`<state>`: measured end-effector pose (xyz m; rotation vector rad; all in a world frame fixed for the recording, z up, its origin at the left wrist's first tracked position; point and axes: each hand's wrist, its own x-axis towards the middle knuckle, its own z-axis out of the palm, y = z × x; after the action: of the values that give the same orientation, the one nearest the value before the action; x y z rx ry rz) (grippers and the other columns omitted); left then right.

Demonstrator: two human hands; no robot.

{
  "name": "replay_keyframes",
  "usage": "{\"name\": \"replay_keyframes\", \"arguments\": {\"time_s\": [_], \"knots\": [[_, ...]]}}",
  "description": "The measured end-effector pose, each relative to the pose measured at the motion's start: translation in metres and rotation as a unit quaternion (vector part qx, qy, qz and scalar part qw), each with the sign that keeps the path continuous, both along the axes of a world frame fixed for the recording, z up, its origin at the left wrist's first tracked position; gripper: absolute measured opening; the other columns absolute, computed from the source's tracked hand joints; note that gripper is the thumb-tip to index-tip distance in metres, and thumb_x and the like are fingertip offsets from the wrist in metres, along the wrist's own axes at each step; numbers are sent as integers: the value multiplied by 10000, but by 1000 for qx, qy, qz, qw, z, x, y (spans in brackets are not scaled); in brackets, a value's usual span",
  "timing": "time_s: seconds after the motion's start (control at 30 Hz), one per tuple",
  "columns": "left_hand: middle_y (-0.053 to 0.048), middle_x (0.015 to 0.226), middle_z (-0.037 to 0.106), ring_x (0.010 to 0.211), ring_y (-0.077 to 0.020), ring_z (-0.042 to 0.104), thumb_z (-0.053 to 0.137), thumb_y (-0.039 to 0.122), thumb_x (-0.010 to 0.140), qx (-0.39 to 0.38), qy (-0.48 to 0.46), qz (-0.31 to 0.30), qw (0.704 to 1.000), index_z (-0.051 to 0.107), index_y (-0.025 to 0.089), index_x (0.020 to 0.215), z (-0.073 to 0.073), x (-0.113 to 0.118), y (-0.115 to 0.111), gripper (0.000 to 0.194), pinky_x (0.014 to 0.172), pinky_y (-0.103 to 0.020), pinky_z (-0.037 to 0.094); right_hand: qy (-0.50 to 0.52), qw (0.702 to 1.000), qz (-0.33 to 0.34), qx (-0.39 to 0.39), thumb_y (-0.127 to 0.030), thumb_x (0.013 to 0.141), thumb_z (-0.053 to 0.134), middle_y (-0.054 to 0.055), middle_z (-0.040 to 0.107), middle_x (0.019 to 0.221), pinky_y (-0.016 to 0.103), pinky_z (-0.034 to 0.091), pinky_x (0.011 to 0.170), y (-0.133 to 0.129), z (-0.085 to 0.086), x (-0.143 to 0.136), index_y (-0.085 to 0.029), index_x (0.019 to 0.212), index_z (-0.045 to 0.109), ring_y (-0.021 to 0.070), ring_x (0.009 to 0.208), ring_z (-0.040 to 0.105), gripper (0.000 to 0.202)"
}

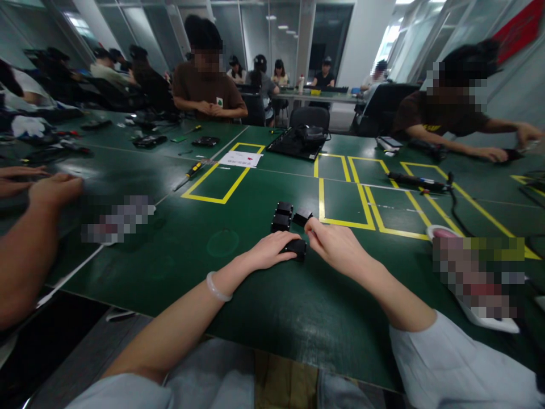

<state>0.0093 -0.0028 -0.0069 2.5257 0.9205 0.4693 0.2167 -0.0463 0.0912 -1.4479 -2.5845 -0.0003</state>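
Observation:
Small black box-shaped blocks lie close together on the green table (238, 255) in front of me. My left hand (272, 249) rests on the tabletop, thumb and fingers closed around the nearest black block (297, 247). Just to the right, my right hand (332, 241) has its fingers curled in a pinch at the right end of a tilted black block (302, 216). Beyond my left fingertips, two more black blocks (283, 215) stand in a row, one behind the other. What the blocks are exactly cannot be made out.
Yellow tape rectangles (347, 222) mark the table. A paper sheet (240, 159), a screwdriver (187, 175) and a flat black panel (293, 145) lie farther back. A white tray (496, 325) is at right, a black cylindrical tool (419, 182) beyond it. Another person's arm (34, 238) reaches in at left.

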Motion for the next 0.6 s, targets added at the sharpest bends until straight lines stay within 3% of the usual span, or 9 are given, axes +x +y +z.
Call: {"name": "replay_keyframes", "arguments": {"time_s": [0.23, 0.37, 0.6], "knots": [[-69, 1226, 579, 1091, -243, 549, 552, 415, 917, 3, 3, 8, 1000, 473, 231, 1271, -1, 0, 0, 407, 958, -379, 430, -27, 999, -24, 11, -395, 987, 284, 25, 656, 706, 261, 195, 514, 1, -3, -4, -197, 944, 515, 158, 601, 584, 308], [-62, 1261, 566, 1118, -240, 537, 558, 401, 917, 1, -1, 3, 1000, 445, 243, 1305, -2, 0, 1, 435, 980, -379, 417, -28, 999, -39, -4, -322, 985, 285, 40, 683, 776, 265, 196, 511, 2, -3, -4, -186, 1027, 499, 169, 628, 609, 257], [-61, 1262, 562, 1115, -241, 539, 546, 403, 924, 2, -3, 4, 1000, 450, 249, 1301, 0, 0, 0, 419, 976, -381, 419, 14, 1000, -7, -4, -269, 960, 324, 29, 675, 798, 260, 242, 537, -1, 0, 3, -190, 1016, 495, 158, 646, 604, 197]]}}
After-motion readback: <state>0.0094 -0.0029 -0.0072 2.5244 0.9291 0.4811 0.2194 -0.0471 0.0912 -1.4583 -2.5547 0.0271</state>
